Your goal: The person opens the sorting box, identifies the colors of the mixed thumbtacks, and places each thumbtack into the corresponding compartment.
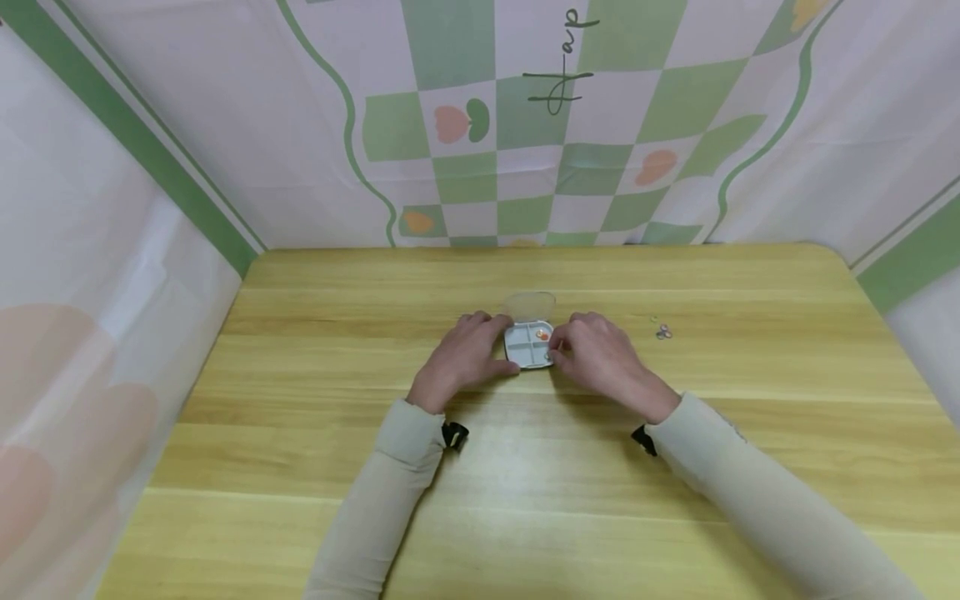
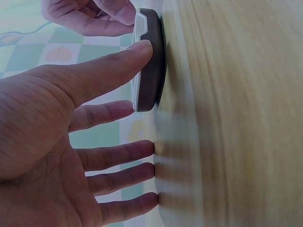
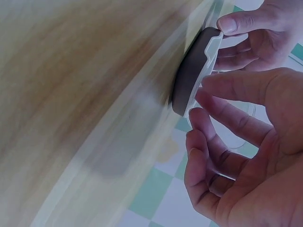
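Note:
A small pill box (image 1: pixel 529 347) with a pale four-part tray and dark base lies on the table, its clear lid (image 1: pixel 531 306) raised at the back. Small orange and yellowish pieces (image 1: pixel 542 335) sit in the back right compartment. My left hand (image 1: pixel 467 350) holds the box from the left, thumb at the front corner and index finger at the back; its other fingers reach the tabletop. My right hand (image 1: pixel 596 354) is at the box's right rim, thumb and index fingertips close together over the front right compartment. Whether anything is between them is hidden.
Several tiny shiny ring-like pieces (image 1: pixel 663 332) lie on the wooden table (image 1: pixel 300 400) to the right of my right hand. A patterned cloth (image 1: pixel 525 183) hangs behind the table's far edge, and more cloth hangs at both sides.

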The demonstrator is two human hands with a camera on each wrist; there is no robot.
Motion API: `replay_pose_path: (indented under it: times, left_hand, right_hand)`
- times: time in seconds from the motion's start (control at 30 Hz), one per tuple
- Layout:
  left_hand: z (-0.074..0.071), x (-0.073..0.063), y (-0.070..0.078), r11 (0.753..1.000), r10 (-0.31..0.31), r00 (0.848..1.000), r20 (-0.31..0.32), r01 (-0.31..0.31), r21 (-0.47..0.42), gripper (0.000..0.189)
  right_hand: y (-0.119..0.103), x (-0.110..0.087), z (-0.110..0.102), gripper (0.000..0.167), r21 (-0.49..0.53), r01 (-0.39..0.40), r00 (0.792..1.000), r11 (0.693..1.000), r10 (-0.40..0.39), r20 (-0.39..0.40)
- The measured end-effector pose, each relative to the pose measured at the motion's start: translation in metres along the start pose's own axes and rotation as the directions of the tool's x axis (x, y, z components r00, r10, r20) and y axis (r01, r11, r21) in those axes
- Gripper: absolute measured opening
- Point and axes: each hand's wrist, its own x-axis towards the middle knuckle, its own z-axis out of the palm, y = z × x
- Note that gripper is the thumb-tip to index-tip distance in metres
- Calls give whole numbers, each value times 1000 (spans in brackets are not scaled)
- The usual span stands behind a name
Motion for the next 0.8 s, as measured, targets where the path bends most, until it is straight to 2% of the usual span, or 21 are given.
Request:
replay_pose_path:
  times: [0.33,0.8]
  left_hand:
    - [0,0,0,1000,2,1000,2,-2,7,71]
    - [-1,-1,2,1000,-14,1000,11,14,-5,72]
  right_hand:
    - [4,-2,-6,13,15,-24,1000,1000,24,-3]
    - [26,-9,-24,18,13,-73,997,997,73,-25]
